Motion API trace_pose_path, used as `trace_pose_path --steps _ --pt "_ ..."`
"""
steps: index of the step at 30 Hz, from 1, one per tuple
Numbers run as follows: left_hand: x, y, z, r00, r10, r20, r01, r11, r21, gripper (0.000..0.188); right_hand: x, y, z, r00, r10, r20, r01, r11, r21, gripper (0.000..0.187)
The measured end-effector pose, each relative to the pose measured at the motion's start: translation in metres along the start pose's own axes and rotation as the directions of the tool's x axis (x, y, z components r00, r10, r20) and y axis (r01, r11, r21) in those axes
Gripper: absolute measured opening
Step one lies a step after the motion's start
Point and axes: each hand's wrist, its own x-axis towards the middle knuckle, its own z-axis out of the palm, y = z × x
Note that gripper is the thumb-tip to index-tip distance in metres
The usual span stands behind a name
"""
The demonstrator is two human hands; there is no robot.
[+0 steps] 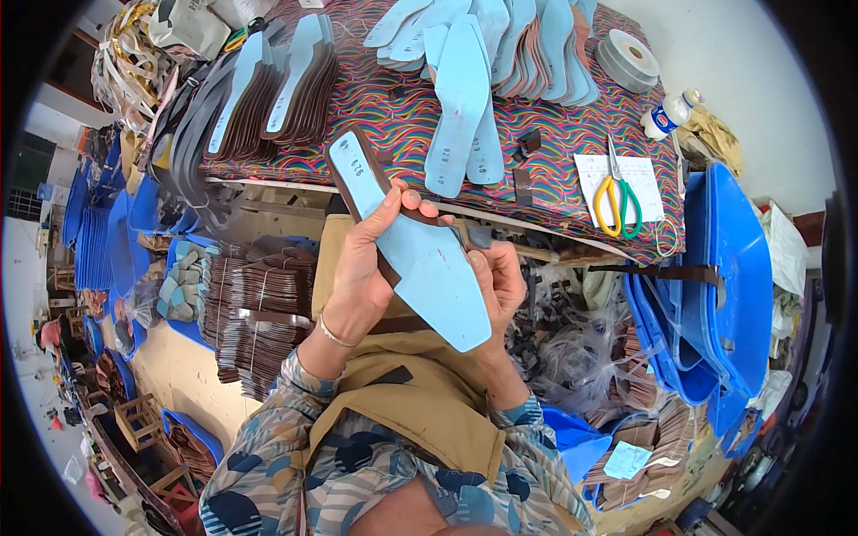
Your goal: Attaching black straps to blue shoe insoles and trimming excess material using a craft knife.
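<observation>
A pale blue shoe insole [438, 281] with a brown leather margin [347, 192] is held up at a tilt in front of the table edge. My left hand [357, 268] grips it around the narrow middle, thumb on the blue face and fingertips past the far edge. At the insole's right side my right hand [500, 286] is closed, thumb and curled fingers pinching its brown edge. A small dark grey piece [480, 237] juts out just above those fingertips; whether it is attached cannot be made out.
Blue insoles [460, 107] and brown-edged stacks [299, 85] cover the patterned tabletop [384, 170]. Scissors [617, 192] rest on white paper, near a white bottle [670, 114] and a tape roll [627, 58]. Blue bins [728, 295] stand right; tied brown bundles [259, 308] lie below left.
</observation>
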Motion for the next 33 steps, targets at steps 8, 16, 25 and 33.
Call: trace_pose_path --steps 8,16,25,33 --pt "-0.005 0.001 0.01 0.991 0.095 0.093 -0.111 0.974 0.196 0.014 0.031 -0.02 -0.037 0.999 0.024 0.049 -0.021 0.998 -0.054 0.015" --pt "-0.005 0.002 0.019 0.967 0.213 0.137 -0.252 0.873 0.417 0.017 0.057 -0.033 -0.045 0.724 -0.327 0.607 0.66 0.586 -0.47 0.036" --pt "-0.003 0.012 0.018 0.962 0.209 0.173 -0.264 0.87 0.416 0.023 0.064 -0.029 -0.037 0.859 0.223 0.461 -0.154 0.971 -0.183 0.02" --pt "-0.007 0.02 0.024 0.992 0.067 0.103 -0.098 0.938 0.331 0.029 0.065 -0.018 -0.019 0.829 0.085 0.552 0.182 0.894 -0.41 0.03"
